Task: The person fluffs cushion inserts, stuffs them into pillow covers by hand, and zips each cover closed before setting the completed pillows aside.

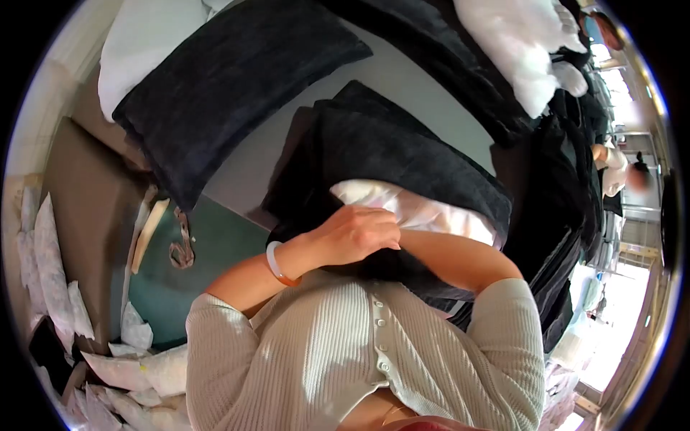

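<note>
A black fabric cover (395,151) lies in front of me on the grey table, its opening facing my body. White filling or a white inner cushion (424,212) shows in that opening. My left hand (359,233), with a pale bracelet on its wrist, is at the left edge of the opening, fingers curled; what it holds is hidden. My other forearm reaches in from the right and crosses toward the same spot; that hand is hidden behind the first hand and the cover.
A filled black cushion (244,86) lies at the upper left beside a white one (147,50). Black fabric is heaped (553,187) at the right, white cushions (514,43) above it. Packed white pieces (54,266) stand at the far left. A person (614,169) is at the far right.
</note>
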Demonstrator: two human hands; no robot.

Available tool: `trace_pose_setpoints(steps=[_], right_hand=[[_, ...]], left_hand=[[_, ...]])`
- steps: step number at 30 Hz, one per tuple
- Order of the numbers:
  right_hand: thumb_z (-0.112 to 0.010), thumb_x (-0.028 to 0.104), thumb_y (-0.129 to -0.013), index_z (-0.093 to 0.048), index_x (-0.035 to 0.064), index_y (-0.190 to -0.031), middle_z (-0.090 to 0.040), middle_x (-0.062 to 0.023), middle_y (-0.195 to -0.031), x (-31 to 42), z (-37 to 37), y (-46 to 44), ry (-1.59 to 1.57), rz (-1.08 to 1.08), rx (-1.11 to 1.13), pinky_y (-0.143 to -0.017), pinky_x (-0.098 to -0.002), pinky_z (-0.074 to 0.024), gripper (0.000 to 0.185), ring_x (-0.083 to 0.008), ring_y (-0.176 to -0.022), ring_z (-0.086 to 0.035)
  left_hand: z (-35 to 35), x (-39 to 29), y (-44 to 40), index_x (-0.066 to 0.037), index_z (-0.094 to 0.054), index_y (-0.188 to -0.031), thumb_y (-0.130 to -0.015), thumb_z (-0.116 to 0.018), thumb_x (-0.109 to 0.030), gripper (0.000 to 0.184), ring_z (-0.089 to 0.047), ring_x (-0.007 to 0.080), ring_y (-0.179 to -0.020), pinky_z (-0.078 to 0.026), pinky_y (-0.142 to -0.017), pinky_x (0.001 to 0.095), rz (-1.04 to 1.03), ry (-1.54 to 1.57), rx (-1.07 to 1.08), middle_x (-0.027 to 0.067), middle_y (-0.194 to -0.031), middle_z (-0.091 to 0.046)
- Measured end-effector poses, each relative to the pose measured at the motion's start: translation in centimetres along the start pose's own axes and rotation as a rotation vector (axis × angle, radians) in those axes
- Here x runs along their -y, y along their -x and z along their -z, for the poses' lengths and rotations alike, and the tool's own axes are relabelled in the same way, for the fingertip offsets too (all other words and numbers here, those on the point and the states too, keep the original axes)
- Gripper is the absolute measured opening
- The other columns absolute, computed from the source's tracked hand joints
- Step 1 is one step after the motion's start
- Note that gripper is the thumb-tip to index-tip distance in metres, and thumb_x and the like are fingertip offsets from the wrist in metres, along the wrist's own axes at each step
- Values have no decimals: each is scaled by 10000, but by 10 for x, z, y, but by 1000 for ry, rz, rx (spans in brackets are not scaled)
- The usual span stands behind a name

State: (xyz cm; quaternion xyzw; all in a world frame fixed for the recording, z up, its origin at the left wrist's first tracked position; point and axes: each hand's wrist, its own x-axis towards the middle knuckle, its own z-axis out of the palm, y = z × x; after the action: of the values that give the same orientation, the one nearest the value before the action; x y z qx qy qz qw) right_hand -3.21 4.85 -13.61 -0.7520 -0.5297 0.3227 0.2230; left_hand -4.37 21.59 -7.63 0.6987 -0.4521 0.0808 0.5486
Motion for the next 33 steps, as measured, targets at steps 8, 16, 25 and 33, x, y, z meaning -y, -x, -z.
trace_pose_setpoints(steps=[8,16,25,33], right_hand=[[-583,151,-878,-613,40,-1139,-597,-135,-1181,-5,21,1,25,-56,8,-938,-365,-453,286,-288,-1107,-575],[-570,157,-878,-617,55,-1174,-605,-124,-1193,-17,45,-8,245,-218,-107,-952,-349,-450,316,-267,-1113,-579],[-690,125,-700,-676,47,-1055,-627,-92,-1096,35,114,40,679,-262,-761,-821,-371,-511,364,-278,-1028,-593],[-642,46,-777,-623,6,-952,-627,-142,-920,44,98,21,366,-438,-718,-735,-376,-523,180,-304,-804,-623]], left_hand=[[35,17,4,-97,-474,-577,-759,-723,-446,466,-540,218,-512,-436,-479,316,-48,-287,-112,40,-548,-467],[47,73,-7,-89,-424,-591,-752,-722,-478,516,-533,244,-521,-426,-470,329,-65,-494,-187,61,-576,-465],[69,34,-8,-74,-624,-773,-685,-782,-321,306,-603,240,-803,-458,-724,356,35,-352,404,45,-718,-576],[25,57,-10,-105,-607,-796,-730,-731,-135,144,-620,227,-682,-493,-579,350,132,-528,-251,39,-711,-606]])
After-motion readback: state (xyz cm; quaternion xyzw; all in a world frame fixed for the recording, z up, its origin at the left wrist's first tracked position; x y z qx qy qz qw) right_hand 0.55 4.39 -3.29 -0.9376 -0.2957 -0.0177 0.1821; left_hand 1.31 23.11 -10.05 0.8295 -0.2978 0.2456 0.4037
